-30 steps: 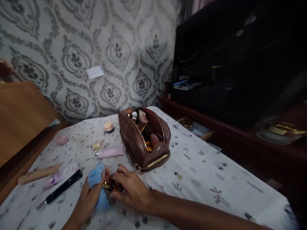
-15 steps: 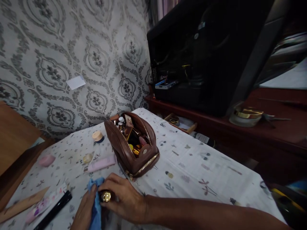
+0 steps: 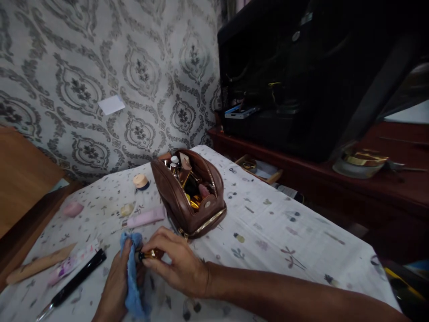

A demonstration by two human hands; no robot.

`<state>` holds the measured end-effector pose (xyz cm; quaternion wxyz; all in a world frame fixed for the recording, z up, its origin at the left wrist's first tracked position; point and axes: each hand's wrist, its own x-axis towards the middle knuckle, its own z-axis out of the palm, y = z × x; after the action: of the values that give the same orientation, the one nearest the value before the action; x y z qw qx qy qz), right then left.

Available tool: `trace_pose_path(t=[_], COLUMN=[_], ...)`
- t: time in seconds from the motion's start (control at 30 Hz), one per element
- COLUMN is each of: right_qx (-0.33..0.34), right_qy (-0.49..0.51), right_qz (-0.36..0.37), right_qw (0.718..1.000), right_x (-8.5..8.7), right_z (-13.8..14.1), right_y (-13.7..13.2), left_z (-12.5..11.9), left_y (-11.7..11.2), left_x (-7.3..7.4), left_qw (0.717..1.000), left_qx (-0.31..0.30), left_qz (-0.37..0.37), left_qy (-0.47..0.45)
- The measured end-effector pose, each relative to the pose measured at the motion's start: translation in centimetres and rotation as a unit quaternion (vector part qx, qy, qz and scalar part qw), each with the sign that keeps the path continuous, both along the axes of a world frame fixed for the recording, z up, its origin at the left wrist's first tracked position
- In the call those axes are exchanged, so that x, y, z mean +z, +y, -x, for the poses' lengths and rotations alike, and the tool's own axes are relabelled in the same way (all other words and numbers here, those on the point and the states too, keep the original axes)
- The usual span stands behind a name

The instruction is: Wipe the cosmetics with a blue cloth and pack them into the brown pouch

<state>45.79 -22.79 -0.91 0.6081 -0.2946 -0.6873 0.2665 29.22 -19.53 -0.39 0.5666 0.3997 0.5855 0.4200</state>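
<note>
My left hand (image 3: 113, 282) is closed on a crumpled blue cloth (image 3: 133, 288) near the table's front edge. Just to its right, my right hand (image 3: 182, 264) pinches a small black-and-gold cosmetic container (image 3: 152, 254), lying sideways. Its dark end points at the cloth; whether the two touch is hard to make out. Beyond my hands, an unzipped brown makeup bag (image 3: 174, 201) stands with several cosmetics inside. A pink tube (image 3: 146, 217) lies against the bag's left side. Left of my hands are a long black-handled item (image 3: 78, 277) and a white-and-pink tube (image 3: 73, 263).
A wooden flat stick (image 3: 40, 264), a pink sponge (image 3: 73, 209), a small cream-coloured item (image 3: 126, 209) and a beige-topped jar (image 3: 140, 181) lie on the patterned cloth. A dark television (image 3: 301, 89) stands on the reddish cabinet at right, above an open drawer (image 3: 275, 176).
My right hand has turned the container from gold end facing me to sideways. Both hands sit slightly higher in view. The camera has shifted a little left.
</note>
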Motion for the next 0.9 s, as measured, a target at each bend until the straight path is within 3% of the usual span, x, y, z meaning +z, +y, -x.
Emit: trace_pose_path(t=[0.17, 0.37, 0.57, 0.73, 0.9], right_qx=[-0.008, -0.017, -0.013, -0.033, -0.049], right_qy=[0.045, 0.046, 0.029, 0.02, 0.014], right_qz=[0.024, 0.069, 0.052, 0.039, 0.082], right_qw=[0.999, 0.996, 0.998, 0.998, 0.995], right_x=[0.6, 0.8, 0.1, -0.2, -0.5], right_z=[0.2, 0.2, 0.2, 0.3, 0.3], right_y=[0.3, 0.5, 0.8, 1.0, 1.0], left_z=[-0.6, -0.4, -0.1, -0.3, -0.3], left_y=[-0.4, -0.3, 0.3, 0.3, 0.2], left_x=[0.9, 1.1, 1.1, 1.2, 0.9], left_qw=[0.993, 0.985, 0.97, 0.97, 0.974], left_qx=[-0.035, -0.071, -0.079, -0.07, -0.078], left_qz=[0.004, -0.006, -0.036, -0.024, -0.037], left_qy=[-0.113, -0.158, -0.226, -0.231, -0.207])
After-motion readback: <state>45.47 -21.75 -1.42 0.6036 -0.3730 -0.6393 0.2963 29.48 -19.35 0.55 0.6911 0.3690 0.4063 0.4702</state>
